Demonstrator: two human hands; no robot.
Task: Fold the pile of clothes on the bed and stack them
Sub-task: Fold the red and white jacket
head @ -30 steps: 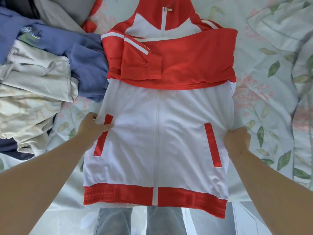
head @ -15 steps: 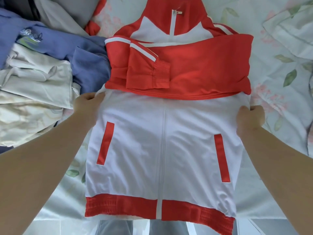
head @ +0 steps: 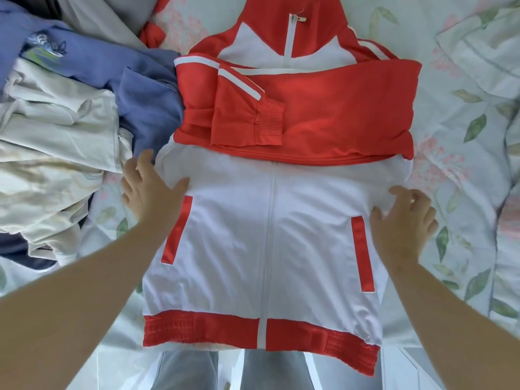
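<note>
Jacket (head: 239, 249); clothes pile (head: 56, 130) against L edge

Bare forearms (head: 84, 291) behind the left hand (head: 149, 192) and right hand (head: 405, 220), and between them, lower down, legs in pale grey-blue trousers (head: 185, 370).

Jacket collar (head: 267, 9) beyond top edge.

The jacket (head: 239, 235) lies on the bed (head: 464, 130), clothes pile (head: 56, 142) to its left.
</note>
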